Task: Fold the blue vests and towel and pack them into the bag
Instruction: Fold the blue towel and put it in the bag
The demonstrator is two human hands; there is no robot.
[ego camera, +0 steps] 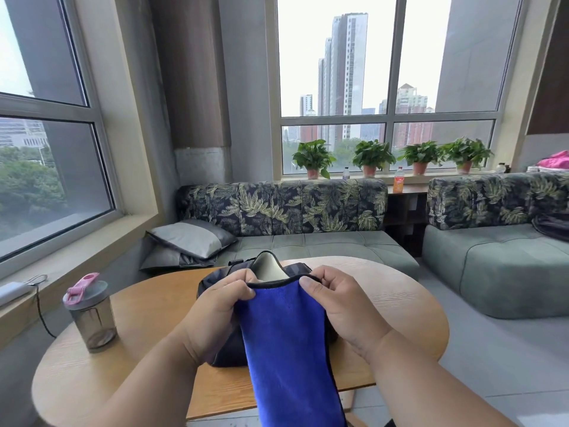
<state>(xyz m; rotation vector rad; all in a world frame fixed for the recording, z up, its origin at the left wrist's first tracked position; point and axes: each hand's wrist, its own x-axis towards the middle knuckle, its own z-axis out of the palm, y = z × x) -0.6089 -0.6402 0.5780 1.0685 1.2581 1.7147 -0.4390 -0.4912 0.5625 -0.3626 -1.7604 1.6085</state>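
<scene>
- The left hand (pixel 220 306) pinches the top-left corner of the blue towel (pixel 286 349).
- The right hand (pixel 335 306) pinches the top-right corner.
- The black-trimmed top edge is stretched between both grips; the rest hangs down below the hands, past the table (pixel 138 318) edge.
- The dark bag (pixel 295 268) sits on the table directly behind the towel, open.

Both hands hold up a blue towel (pixel 286 343) by its black-trimmed top edge: the left hand (pixel 215 309) pinches the corner at 9 o'clock, the right hand (pixel 335 306) the corner at 3 o'clock. The cloth hangs toward 6 o'clock, covering much of a dark bag (pixel 295 268) on the round wooden table (pixel 147 359). A lidded bottle (pixel 90 315) stands at 9 o'clock.
</scene>
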